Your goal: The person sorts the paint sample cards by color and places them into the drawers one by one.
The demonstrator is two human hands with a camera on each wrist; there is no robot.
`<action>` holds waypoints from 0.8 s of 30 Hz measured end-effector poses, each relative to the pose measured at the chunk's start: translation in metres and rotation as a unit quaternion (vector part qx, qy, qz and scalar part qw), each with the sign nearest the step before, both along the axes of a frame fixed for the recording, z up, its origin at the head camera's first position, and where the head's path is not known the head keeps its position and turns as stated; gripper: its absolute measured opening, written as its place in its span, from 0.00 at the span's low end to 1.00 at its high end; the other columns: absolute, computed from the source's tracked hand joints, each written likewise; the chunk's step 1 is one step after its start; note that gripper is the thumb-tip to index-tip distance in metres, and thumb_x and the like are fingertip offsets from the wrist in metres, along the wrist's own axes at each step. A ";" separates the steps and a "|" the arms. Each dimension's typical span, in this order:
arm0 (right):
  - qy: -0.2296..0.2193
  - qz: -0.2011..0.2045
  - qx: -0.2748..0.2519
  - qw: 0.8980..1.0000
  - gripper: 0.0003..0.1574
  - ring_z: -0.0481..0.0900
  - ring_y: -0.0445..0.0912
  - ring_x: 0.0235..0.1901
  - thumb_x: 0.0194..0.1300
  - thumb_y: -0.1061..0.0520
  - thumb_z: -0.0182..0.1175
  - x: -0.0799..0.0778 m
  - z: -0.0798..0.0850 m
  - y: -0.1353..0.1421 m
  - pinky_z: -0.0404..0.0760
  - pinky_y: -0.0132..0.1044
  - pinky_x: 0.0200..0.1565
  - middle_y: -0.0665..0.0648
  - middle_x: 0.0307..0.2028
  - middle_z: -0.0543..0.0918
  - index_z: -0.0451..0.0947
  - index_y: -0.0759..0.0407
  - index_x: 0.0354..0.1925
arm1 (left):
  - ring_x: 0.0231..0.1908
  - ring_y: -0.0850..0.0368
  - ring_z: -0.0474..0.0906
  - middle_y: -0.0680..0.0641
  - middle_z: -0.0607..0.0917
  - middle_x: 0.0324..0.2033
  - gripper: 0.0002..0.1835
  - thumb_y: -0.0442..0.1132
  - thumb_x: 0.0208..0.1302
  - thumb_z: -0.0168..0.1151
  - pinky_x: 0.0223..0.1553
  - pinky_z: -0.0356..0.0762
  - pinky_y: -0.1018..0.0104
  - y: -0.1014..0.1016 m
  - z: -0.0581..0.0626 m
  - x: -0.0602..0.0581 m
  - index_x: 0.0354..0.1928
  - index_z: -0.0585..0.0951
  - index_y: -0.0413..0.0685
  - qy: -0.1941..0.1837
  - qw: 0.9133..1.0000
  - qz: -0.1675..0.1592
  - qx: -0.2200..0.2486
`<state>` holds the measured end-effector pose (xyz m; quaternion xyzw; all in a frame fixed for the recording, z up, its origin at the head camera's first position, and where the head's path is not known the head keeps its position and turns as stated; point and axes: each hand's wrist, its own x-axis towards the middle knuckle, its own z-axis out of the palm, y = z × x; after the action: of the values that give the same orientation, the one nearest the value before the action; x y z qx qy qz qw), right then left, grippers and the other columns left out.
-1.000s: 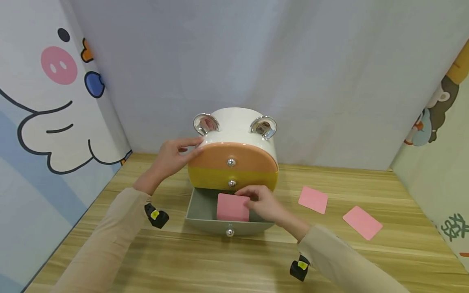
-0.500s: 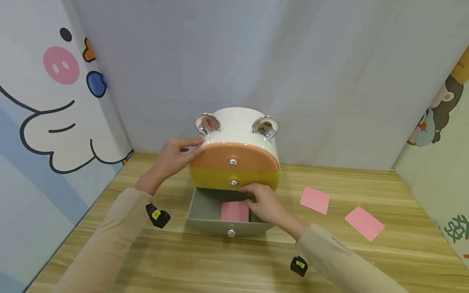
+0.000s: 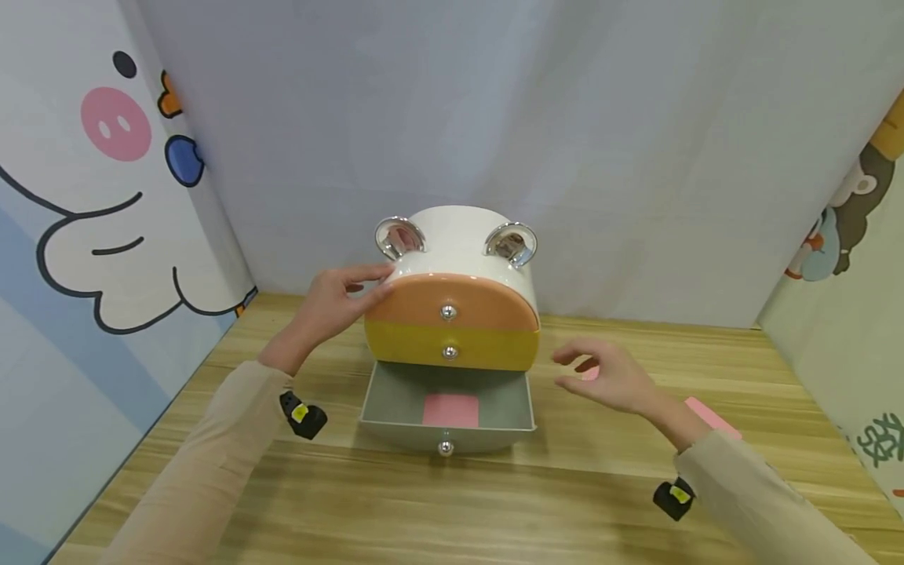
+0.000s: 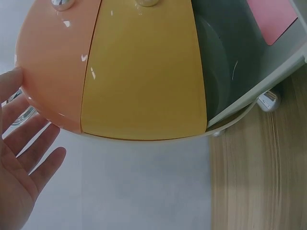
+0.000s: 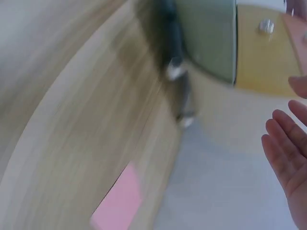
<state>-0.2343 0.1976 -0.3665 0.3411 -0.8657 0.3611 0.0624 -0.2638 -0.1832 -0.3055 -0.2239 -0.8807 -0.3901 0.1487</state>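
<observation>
A small round-topped drawer cabinet (image 3: 462,251) with shiny ears stands on the table. Its green-grey bottom drawer (image 3: 395,390) is pulled out, and one pink card (image 3: 450,410) lies inside. The orange drawer front (image 4: 55,57) and the yellow drawer front (image 4: 144,72) are flush with the body. My left hand (image 3: 333,302) rests against the cabinet's upper left side, thumb at the orange edge and the other fingers spread along the side. Right of the cabinet, my right hand (image 3: 609,378) hovers with nothing in it, fingers loosely bent, partly hiding a second pink card (image 3: 591,373).
Another pink card (image 3: 713,420) lies further right on the wooden table (image 3: 395,510), partly covered by the right forearm. A pale curtain (image 3: 318,157) hangs behind the cabinet. Printed panels border both sides.
The pink card, earlier tilted up at my right hand, now lies lower in the drawer. My right hand has let go and moved out to the right. The left hand stays put.
</observation>
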 end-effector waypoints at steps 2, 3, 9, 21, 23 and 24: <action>-0.006 -0.028 0.009 1.000 0.16 0.78 0.54 0.39 0.53 0.61 0.66 -0.006 -0.006 0.022 0.81 0.41 0.37 0.58 0.39 0.81 0.78 0.64 0.41 | 0.51 0.48 0.75 0.44 0.80 0.50 0.19 0.43 0.60 0.61 0.48 0.74 0.49 0.000 0.000 0.000 0.52 0.79 0.44 0.003 1.000 0.000 0.000; -0.013 -0.045 0.015 0.999 0.18 0.78 0.54 0.40 0.53 0.60 0.66 -0.009 -0.011 0.032 0.80 0.42 0.38 0.59 0.40 0.81 0.77 0.65 0.43 | 0.50 0.48 0.75 0.44 0.80 0.50 0.19 0.43 0.60 0.61 0.48 0.74 0.49 0.000 0.000 0.000 0.52 0.79 0.44 0.005 1.000 0.001 0.000; -0.060 -0.127 0.089 0.986 0.39 0.69 0.64 0.51 0.53 0.51 0.66 -0.025 -0.048 0.084 0.72 0.57 0.47 0.71 0.52 0.72 0.67 0.73 0.56 | 0.50 0.48 0.75 0.44 0.80 0.49 0.18 0.43 0.60 0.61 0.48 0.75 0.50 -0.001 0.000 0.001 0.51 0.79 0.44 0.005 1.000 0.003 -0.001; -0.085 -0.154 0.167 0.970 0.58 0.63 0.69 0.53 0.46 0.42 0.69 -0.035 -0.086 0.098 0.66 0.60 0.51 0.79 0.54 0.64 0.58 0.83 0.57 | 0.49 0.48 0.76 0.44 0.80 0.49 0.19 0.43 0.60 0.61 0.47 0.75 0.50 0.002 -0.001 -0.001 0.51 0.79 0.44 0.012 1.000 0.003 -0.011; -0.076 -0.150 0.164 0.972 0.55 0.66 0.67 0.50 0.45 0.45 0.70 -0.036 -0.085 0.096 0.69 0.58 0.49 0.78 0.51 0.66 0.60 0.84 0.55 | 0.49 0.48 0.76 0.43 0.80 0.49 0.19 0.43 0.60 0.60 0.47 0.75 0.50 0.002 0.000 0.000 0.51 0.79 0.43 0.013 1.000 0.004 -0.012; -0.075 -0.148 0.162 0.973 0.54 0.68 0.66 0.48 0.45 0.46 0.70 -0.036 -0.085 0.095 0.69 0.57 0.48 0.77 0.50 0.67 0.61 0.84 0.55 | 0.49 0.47 0.76 0.43 0.80 0.49 0.19 0.43 0.60 0.60 0.47 0.75 0.50 0.002 0.000 0.000 0.51 0.79 0.43 0.013 1.000 0.005 -0.013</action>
<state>-0.2701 0.2927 -0.4513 0.1869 -0.9558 0.2270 -0.0060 -0.2639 -0.1816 -0.3060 -0.2270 -0.8845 -0.3751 0.1593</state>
